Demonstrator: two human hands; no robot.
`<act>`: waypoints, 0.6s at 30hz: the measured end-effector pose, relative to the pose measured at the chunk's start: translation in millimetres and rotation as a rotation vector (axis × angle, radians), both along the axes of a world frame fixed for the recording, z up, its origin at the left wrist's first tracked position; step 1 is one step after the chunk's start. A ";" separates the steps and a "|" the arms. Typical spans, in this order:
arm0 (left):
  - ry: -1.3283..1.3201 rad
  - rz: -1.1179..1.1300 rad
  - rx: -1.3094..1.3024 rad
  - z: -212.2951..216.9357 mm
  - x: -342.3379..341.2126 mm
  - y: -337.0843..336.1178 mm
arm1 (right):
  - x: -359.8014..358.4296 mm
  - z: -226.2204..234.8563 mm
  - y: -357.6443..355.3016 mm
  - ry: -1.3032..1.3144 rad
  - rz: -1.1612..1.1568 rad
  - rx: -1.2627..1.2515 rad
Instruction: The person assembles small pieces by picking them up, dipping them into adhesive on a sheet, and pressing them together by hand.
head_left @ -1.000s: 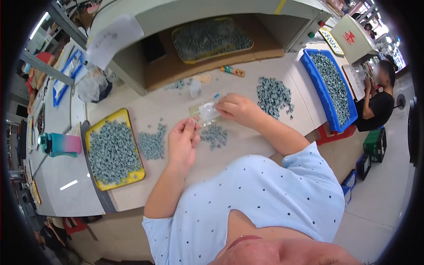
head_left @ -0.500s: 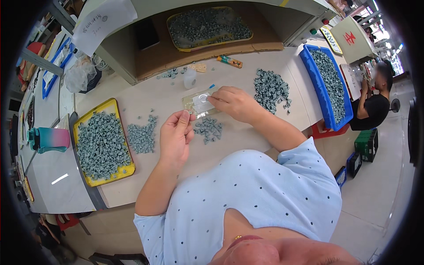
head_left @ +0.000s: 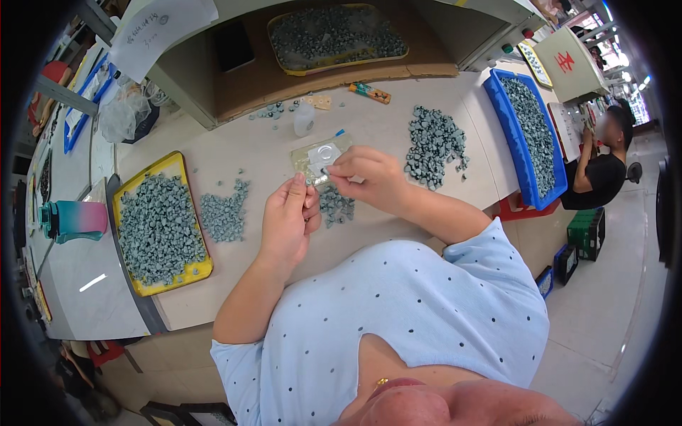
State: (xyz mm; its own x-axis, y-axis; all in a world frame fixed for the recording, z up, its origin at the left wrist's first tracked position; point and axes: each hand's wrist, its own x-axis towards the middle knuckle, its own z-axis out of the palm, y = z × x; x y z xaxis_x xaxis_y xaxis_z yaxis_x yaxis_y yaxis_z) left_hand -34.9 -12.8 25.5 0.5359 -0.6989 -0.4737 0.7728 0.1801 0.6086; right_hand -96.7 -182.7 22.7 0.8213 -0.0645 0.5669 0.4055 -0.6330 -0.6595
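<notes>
My left hand (head_left: 286, 219) is closed, thumb against curled fingers, around a small piece mostly hidden at the fingertips. Opposite it, my right hand (head_left: 371, 175) pinches a tiny dark piece (head_left: 325, 170) just above a clear yellowish pad (head_left: 304, 157) with a white ring-shaped patch. A small pile of grey-green pieces (head_left: 339, 211) lies below my hands, partly covered by them. To the left spreads another loose pile (head_left: 224, 214); a third, darker pile (head_left: 433, 145) sits right of my right hand.
At left stands a yellow tray (head_left: 204, 267) full of grey-green pieces, beside a teal-pink bottle (head_left: 79, 220). A small white container (head_left: 304, 119) and an orange-green tube (head_left: 370, 93) lie near the shelf. A filled blue bin (head_left: 506, 138) is at right; beyond it sits another person (head_left: 600, 170).
My right hand has drawn back slightly from the pad toward my left fingertips, and the dark tiny piece now shows in its pinch. My left hand has shifted slightly right.
</notes>
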 end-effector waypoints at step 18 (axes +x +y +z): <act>-0.239 0.089 0.071 -5.4 -10.1 -6.0 | 3.9 -16.8 14.2 -0.191 0.110 -0.101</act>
State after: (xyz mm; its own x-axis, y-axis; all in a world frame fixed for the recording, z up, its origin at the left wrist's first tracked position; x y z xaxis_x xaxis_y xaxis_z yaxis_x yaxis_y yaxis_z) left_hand -45.0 -18.7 20.1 0.6966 -0.6133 -0.3724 0.5885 0.1914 0.7855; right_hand -92.8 -168.5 5.9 0.6973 0.0842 0.7118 0.5872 -0.6367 -0.4999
